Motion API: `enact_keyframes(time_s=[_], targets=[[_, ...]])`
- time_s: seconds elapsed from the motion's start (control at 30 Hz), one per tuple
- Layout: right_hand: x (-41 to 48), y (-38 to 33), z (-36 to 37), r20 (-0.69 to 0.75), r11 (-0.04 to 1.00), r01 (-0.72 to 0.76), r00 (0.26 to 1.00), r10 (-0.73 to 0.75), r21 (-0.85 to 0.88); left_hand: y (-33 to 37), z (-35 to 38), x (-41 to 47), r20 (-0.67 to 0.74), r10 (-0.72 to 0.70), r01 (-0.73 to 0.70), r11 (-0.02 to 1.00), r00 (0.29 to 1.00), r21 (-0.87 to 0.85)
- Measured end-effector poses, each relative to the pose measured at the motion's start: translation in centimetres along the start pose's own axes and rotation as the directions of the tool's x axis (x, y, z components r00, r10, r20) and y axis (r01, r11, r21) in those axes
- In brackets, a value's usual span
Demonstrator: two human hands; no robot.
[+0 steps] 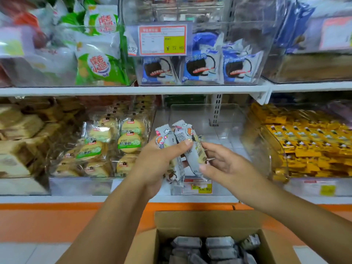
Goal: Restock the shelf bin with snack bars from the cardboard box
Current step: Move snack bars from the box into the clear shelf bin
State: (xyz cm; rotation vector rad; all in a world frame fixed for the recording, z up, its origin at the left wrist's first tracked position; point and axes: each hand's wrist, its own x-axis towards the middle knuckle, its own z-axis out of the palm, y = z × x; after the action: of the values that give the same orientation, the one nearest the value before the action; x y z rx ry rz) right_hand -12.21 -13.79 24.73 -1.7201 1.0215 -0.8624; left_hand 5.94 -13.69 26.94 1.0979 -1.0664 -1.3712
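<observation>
Head view: the left hand (158,164) grips a few grey-wrapped snack bars (166,141), their long axes near upright with the tops leaning left. They are held before the clear shelf bin (219,119) on the lower shelf. The right hand (226,164) pinches the rightmost bar between thumb and curled fingers. Below, the open cardboard box (190,218) holds boxed bars (219,242) lying flat.

Head camera, seemingly close, faces shelf bin (224,119).
</observation>
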Motion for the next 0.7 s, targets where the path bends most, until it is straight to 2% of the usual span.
enact_keyframes(time_s=[0.1,0.2,0.33,0.4,0.53,0.6,0.7], targets=[[-0.3,0.2,0.2,-0.104,0.999,0.033,0.994,-0.032,0.001,-0.7,0.5,0.0,-0.002,0.007,-0.007,0.999,1.000,-0.034],[-0.6,0.5,-0.2,-0.177,0.995,0.028,0.983,-0.045,-0.095,-1.2,0.5,0.2,-0.046,0.010,-0.011,1.000,0.999,-0.016],[-0.5,0.5,-0.2,-0.193,0.976,0.045,0.977,-0.088,-0.215,-1.3,0.5,0.4,-0.102,0.080,-0.065,0.988,0.992,0.140],[0.5,0.9,-0.8,-0.259,0.968,0.023,0.962,-0.090,-0.248,-1.0,0.2,0.6,-0.144,0.159,-0.118,0.958,0.977,0.262],[4.8,3.1,-4.2,-0.429,0.930,-0.209,0.901,0.064,-0.302,-0.1,-1.8,1.3,-0.224,0.251,-0.136,0.894,0.942,0.428],[7.3,4.6,-5.8,-0.430,0.868,-0.323,0.891,0.144,-0.378,0.2,-2.7,1.5,-0.232,0.205,-0.090,0.901,0.951,0.425],[10.6,6.6,-6.7,-0.410,0.752,-0.468,0.866,0.286,-0.465,0.1,-3.8,2.3,-0.164,0.088,-0.017,0.919,0.983,0.393]])
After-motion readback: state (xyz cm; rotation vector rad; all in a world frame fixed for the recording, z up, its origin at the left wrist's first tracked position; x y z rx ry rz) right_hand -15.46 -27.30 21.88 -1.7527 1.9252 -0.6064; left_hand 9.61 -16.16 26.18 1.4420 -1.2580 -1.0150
